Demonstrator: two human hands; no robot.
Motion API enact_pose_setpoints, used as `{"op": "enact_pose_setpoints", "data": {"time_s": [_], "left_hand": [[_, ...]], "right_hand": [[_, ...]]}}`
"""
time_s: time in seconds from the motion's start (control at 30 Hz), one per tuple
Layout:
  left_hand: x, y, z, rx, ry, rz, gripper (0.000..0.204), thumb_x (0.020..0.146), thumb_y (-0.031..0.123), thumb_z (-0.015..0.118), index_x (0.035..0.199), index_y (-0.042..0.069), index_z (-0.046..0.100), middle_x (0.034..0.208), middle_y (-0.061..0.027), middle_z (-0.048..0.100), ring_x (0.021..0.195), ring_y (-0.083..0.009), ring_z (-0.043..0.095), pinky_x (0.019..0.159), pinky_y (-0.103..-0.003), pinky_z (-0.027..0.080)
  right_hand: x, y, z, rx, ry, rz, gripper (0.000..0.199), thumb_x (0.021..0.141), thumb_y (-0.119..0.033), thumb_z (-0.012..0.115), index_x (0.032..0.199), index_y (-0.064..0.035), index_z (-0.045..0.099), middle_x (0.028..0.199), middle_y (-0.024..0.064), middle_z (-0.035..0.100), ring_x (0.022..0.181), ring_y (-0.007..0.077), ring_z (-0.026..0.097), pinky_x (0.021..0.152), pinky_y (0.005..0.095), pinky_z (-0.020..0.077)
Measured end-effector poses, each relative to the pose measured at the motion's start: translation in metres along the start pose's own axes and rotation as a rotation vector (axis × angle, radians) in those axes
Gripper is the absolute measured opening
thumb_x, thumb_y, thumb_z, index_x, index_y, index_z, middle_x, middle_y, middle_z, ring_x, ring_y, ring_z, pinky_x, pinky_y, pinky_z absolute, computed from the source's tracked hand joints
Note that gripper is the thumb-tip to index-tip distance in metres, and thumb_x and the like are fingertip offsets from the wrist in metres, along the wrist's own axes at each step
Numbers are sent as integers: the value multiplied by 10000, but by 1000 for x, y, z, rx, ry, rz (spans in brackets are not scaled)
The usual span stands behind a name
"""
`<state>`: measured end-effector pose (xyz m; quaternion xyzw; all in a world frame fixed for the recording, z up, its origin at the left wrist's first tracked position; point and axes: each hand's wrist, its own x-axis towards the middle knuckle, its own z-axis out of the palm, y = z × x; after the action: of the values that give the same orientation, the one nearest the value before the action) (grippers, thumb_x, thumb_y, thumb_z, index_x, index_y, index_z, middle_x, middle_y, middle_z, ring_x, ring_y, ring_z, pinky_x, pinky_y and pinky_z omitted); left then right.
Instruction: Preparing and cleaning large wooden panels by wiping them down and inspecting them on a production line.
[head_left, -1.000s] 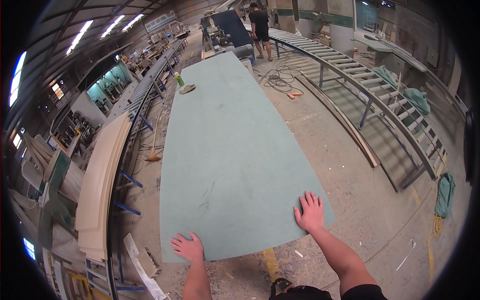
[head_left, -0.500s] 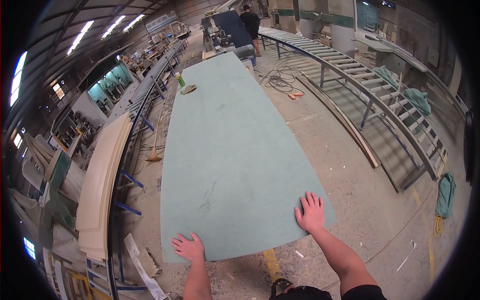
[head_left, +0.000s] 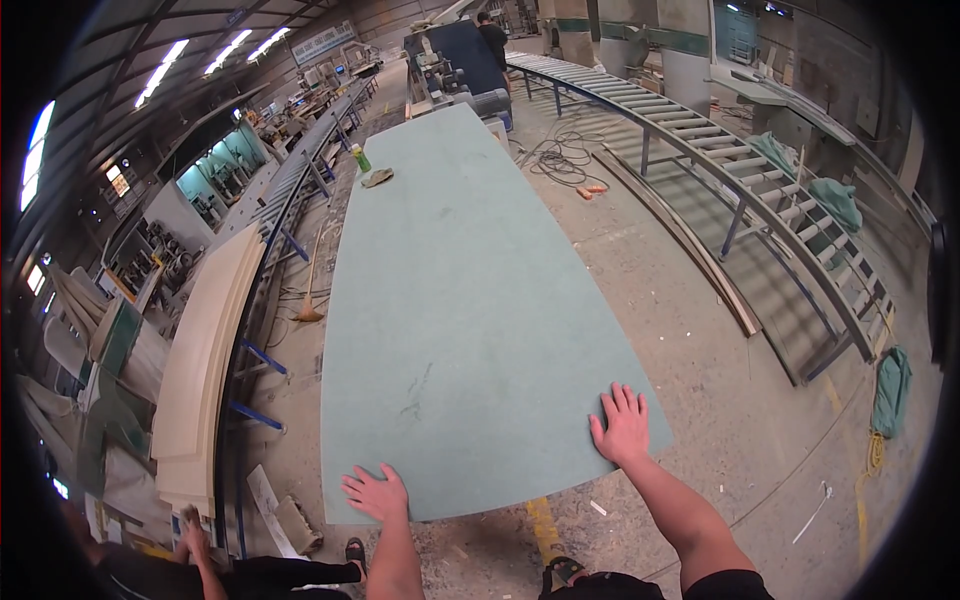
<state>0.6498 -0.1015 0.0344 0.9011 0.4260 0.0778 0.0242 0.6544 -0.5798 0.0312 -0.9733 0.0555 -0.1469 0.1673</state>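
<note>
Rests both hands palm down on the long green board [head_left: 470, 300], with fingers spread and grasping nothing: left hand [head_left: 376, 493] close to the near left corner, right hand [head_left: 622, 430] a little farther up, beside the right edge. Probably sets them so wide apart to steady the near end evenly, with flat palms pressing on top rather than gripping the rim. Has the green board stretched out lengthwise straight ahead, near edge toward the body, far end close to a motor [head_left: 490, 103]. Cannot make out any support underneath. At the far left edge, shows a green bottle [head_left: 360, 158] beside a crumpled cloth [head_left: 378, 178], perhaps put there to stay out of the way of the palms. To the left, shows a stack of pale boards [head_left: 195, 380], raised off the floor, likely for easy lifting. Compared with half a second ago, finds both hands and the green board much the same. At the lower left, now includes a co-worker's hand [head_left: 193, 535] by the near end of the stack, touching or just beside, hard to tell. Beyond the motor, finds the other person [head_left: 492, 38] now mostly hidden behind the dark panel [head_left: 463, 60]
</note>
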Motion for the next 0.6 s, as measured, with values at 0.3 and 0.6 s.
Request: {"op": "enact_pose_setpoints", "data": {"time_s": [0.3, 0.6], "left_hand": [[1, 2, 0, 9, -6, -10, 797, 1036, 583, 518, 1650, 83, 428, 1749, -245, 304, 1636, -407, 238, 1321, -584, 183], [-1, 2, -2, 9, -20, -10, 796, 1038, 587, 511, 1649, 83, 426, 1752, -248, 291, 1637, -409, 233, 1320, -584, 182]], "right_hand": [[0, 0, 0, 2, 11, -6, 569, 975, -415, 676, 1425, -69, 637, 1618, 192, 505, 1540, 390, 400, 1296, 614, 229], [0, 0, -1, 2, 11, -3, 567, 970, -405, 684, 1424, -69, 638, 1614, 190, 505, 1535, 390, 403, 1293, 612, 234]]}}
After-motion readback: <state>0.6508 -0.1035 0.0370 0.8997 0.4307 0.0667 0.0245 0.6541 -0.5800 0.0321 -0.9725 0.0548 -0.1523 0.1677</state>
